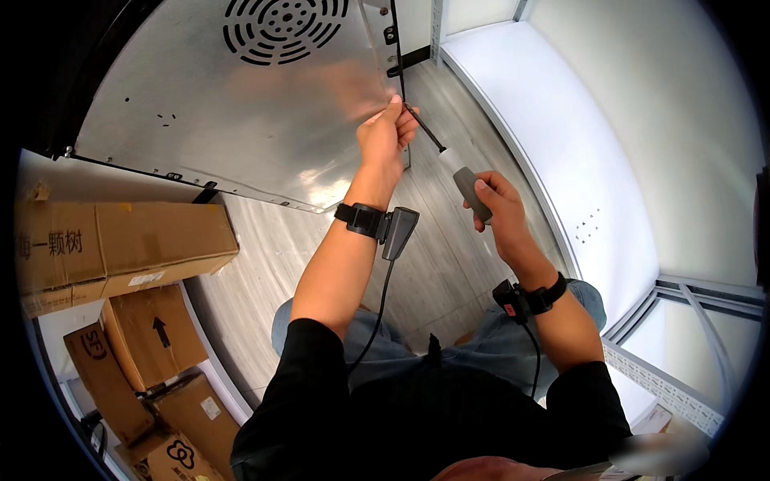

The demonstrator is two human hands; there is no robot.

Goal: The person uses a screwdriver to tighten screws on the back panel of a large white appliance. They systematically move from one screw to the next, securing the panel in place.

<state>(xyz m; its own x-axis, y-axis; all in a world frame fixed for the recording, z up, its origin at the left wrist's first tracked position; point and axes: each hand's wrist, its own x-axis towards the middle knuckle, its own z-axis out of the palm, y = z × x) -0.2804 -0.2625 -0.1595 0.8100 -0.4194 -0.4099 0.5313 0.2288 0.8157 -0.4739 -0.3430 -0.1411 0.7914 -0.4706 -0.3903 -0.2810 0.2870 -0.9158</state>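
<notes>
The right hand is wrapping a grey-handled screwdriver with bent fingers, the thumb lying against the handle. The screwdriver is slanting up and left, its dark shaft reaching the right edge of a silvery metal panel. There the left hand is holding its fingers curled beside the shaft's tip, thumb close to the panel; whether it is gripping anything small cannot be told. Both wrists are wearing black straps with cabled devices. The panel, bearing a round vent, is filling the upper left. Farther out, cardboard boxes are lying stacked at left, a white ledge is curving along the right, and pale wood-look floor is showing between.
</notes>
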